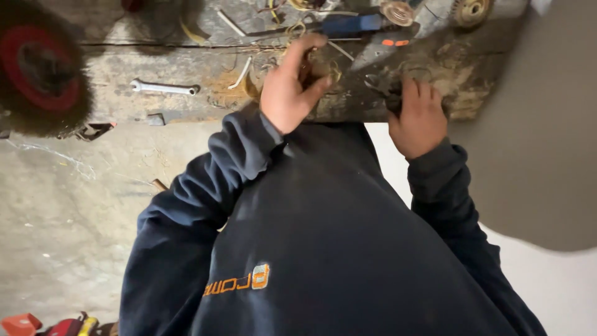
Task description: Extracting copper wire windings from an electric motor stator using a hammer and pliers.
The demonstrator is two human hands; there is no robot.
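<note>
Now we see the left hand (289, 87) with its grip curled on a small rusty part (320, 67) at the worktop (186, 74) edge. Our right hand (418, 115) grasps dark pliers (384, 86). A spanner (163, 88) lies well apart.

bench (186, 68) crowded: wrench (163, 88), wire brush wheel (38, 68) (left) | bare strip between

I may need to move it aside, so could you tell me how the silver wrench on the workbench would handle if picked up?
The wrench looks like solid metal, so probably stiff and heavy for its size. It lies flat on the workbench, so it is unlikely to roll. Its smooth shine suggests it could be slippery.
</note>
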